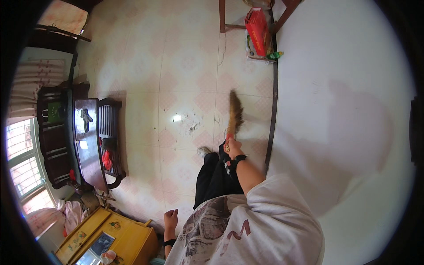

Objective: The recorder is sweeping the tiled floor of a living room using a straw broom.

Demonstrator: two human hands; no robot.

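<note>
My right hand, with a dark band at the wrist, is closed round the handle of a short straw broom. The broom's bristles point away from me, over the tiled floor near the right wall. To their left lies a scatter of dark debris on the tiles. My left hand hangs beside my body with its fingers curled in; nothing shows in it. It is nearest to a yellow cabinet.
At the left stand a dark wooden bench and a glossy table. The yellow cabinet is at lower left. Beside the right wall, a red box and a green bottle sit near wooden legs.
</note>
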